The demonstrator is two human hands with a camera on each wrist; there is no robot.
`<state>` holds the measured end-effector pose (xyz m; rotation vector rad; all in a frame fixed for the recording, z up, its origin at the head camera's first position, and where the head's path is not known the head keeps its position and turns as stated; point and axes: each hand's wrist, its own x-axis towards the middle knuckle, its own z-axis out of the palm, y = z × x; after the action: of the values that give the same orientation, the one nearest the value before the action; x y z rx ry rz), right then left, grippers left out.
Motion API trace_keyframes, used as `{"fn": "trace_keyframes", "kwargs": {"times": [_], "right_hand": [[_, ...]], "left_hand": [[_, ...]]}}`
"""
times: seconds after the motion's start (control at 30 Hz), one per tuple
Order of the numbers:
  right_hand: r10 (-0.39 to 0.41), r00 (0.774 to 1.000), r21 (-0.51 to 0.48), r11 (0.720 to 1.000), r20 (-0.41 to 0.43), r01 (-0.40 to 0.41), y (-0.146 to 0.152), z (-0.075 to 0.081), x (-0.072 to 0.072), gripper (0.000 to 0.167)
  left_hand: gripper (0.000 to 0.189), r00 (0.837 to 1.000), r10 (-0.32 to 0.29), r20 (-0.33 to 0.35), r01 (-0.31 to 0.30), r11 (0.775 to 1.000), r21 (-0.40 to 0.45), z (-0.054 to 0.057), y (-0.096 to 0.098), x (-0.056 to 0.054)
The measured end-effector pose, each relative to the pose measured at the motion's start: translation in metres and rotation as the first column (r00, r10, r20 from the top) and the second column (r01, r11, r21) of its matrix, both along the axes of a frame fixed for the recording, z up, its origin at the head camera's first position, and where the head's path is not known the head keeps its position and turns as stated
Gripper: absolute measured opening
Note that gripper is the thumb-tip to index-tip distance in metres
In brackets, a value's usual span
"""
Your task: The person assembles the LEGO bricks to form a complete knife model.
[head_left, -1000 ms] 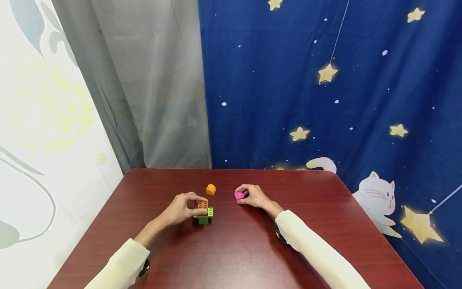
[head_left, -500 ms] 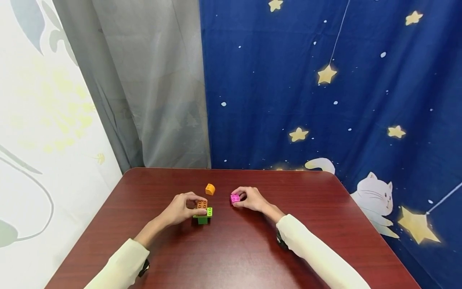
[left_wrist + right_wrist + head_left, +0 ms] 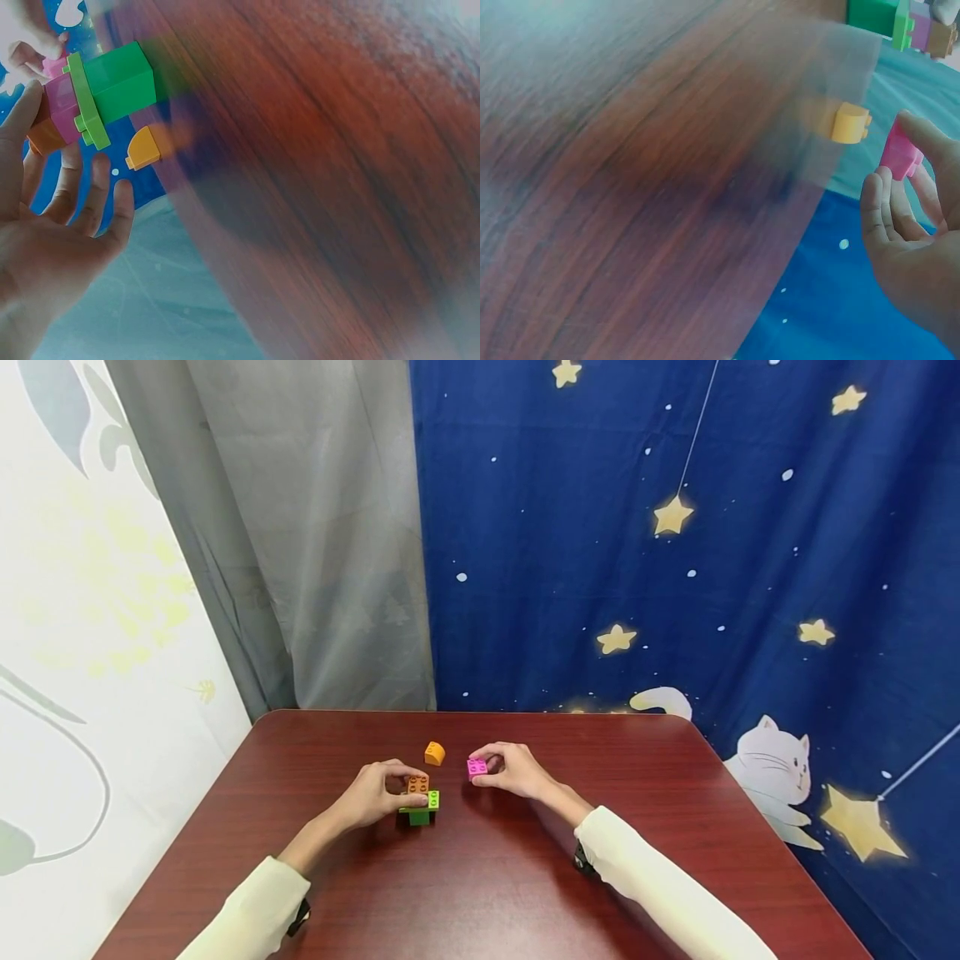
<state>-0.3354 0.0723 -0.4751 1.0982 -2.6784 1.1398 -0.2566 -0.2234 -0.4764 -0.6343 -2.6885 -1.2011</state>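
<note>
My left hand point(image 3: 375, 795) holds a stack of toy building bricks between thumb and fingers, gripping it near the top. An orange-brown brick point(image 3: 417, 784) tops the stack. Beneath it the left wrist view shows a purple brick point(image 3: 61, 109), then a wider lime-green plate point(image 3: 86, 101), with a green brick point(image 3: 121, 82) at the bottom. To the right, my right hand point(image 3: 519, 770) pinches a small pink brick point(image 3: 477, 767) between thumb and fingertips, its studs facing up. A gap separates the pink brick from the stack.
A yellow-orange brick with a curved side point(image 3: 434, 753) lies on the dark red-brown table point(image 3: 480, 893), just behind the stack and the pink brick. Grey and blue curtains point(image 3: 525, 568) hang beyond the table's far edge.
My right hand has moved left with the pink brick, closer to the stack. The left hand keeps its grip on the stack almost unmoved.
</note>
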Motion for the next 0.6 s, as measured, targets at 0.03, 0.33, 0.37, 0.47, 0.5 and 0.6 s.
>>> {"fn": "trace_keyframes", "kwargs": {"times": [0.03,0.33,0.37,0.47,0.5,0.6], "right_hand": [[0.004,1.0,-0.004,1.0,0.004,-0.004,-0.001,0.002,0.001,0.038],[0.026,1.0,-0.025,0.999,0.009,-0.026,-0.012,0.009,0.009,0.037],[0.029,1.0,-0.026,0.999,0.006,-0.029,-0.013,0.009,0.01,0.037],[0.04,0.999,-0.021,0.999,0.004,-0.04,-0.017,0.011,0.013,0.037],[0.043,0.999,-0.019,0.999,0.007,-0.043,-0.018,0.012,0.013,0.038],[0.055,0.998,-0.022,0.998,0.011,-0.055,-0.023,0.015,0.016,0.038]], "left_hand": [[0.034,1.0,0.002,0.0,-0.002,1.0,-0.001,0.0,0.0,0.0],[0.033,1.0,0.01,0.004,-0.01,1.0,-0.004,-0.001,0.0,0.0],[0.033,1.0,0.01,0.003,-0.01,1.0,-0.005,-0.001,0.0,0.0],[0.034,1.0,0.008,-0.002,-0.008,1.0,-0.008,-0.001,0.0,0.0],[0.034,1.0,0.008,-0.001,-0.008,1.0,-0.007,-0.001,0.0,0.0],[0.035,1.0,0.003,0.001,-0.003,1.0,0.0,-0.002,0.0,0.0]]}}
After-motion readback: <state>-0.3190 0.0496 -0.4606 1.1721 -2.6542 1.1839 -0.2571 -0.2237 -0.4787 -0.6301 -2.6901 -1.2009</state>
